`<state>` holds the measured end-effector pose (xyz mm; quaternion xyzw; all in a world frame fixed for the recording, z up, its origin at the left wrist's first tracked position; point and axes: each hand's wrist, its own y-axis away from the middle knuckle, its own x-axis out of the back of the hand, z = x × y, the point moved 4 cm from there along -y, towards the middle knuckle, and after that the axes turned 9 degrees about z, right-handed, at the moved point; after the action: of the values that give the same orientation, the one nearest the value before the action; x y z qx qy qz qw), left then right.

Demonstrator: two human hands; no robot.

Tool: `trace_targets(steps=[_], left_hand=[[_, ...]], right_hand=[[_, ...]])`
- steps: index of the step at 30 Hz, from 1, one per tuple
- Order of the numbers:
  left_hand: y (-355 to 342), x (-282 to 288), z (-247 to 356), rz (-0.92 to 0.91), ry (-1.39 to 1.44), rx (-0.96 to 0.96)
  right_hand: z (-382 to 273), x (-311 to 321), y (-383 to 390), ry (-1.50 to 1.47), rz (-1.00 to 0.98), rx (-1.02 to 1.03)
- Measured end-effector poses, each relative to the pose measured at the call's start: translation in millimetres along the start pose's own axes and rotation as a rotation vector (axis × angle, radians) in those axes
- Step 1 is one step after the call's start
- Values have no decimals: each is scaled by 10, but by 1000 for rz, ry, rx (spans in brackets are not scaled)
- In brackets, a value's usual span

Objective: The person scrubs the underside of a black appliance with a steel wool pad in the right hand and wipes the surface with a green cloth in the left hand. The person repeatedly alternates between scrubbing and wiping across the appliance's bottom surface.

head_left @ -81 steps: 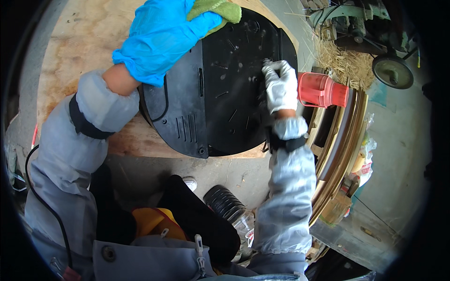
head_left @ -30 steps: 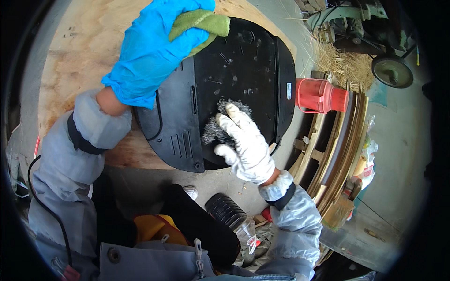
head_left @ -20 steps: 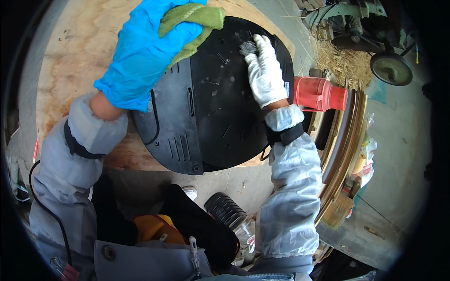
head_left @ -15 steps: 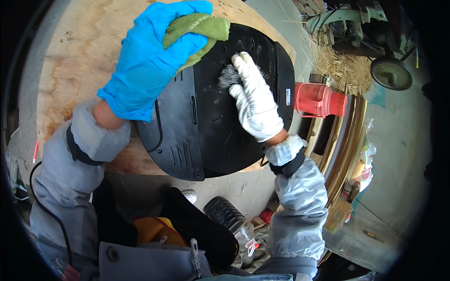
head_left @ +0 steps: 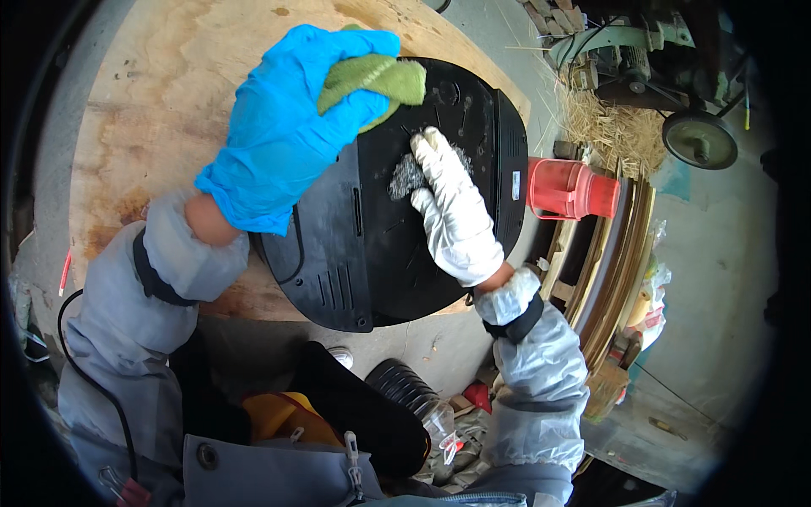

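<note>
A black rounded plastic housing [head_left: 317,275] with slots and grooves lies on a plywood board [head_left: 118,160]. My left hand [head_left: 296,127], in a blue glove, grips a folded green cloth [head_left: 380,80] over the housing's upper left part. My right hand [head_left: 452,215], in a white glove, is closed with fingertips pressed on a grey metal scouring pad [head_left: 405,179] against the housing's dark upper surface. The pad is partly hidden under my fingers. A black cord runs along the housing's left section, partly hidden by the blue glove.
A red plastic flask [head_left: 570,188] lies right of the housing, near stacked wooden strips [head_left: 612,275]. A wheeled machine [head_left: 642,63] and straw [head_left: 600,127] are at the upper right. A large clear bottle [head_left: 405,393] lies below, by my legs, on a concrete floor [head_left: 693,296].
My right hand has swept back and forth with the pad and now sits at mid-upper housing, lower than half a second ago. My left hand and cloth have shifted slightly down and right.
</note>
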<state>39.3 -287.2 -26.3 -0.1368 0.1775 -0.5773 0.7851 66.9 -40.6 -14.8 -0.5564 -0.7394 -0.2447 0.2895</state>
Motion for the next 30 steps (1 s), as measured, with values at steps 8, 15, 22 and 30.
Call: trace_targets(steps=[8,15,22,30], left_hand=[[-27,9,-19,-43,-41,28],[-13,66,-65,97,240,196],[21,132,-107,186,400,288],[12,117,-86,183,384,273]], right_hand=[[412,133,-1335,239,254,252],[53,47,-121,18,94,200],[304,387,-834,543,473,288],[-263,-210,-878,499,233,760]])
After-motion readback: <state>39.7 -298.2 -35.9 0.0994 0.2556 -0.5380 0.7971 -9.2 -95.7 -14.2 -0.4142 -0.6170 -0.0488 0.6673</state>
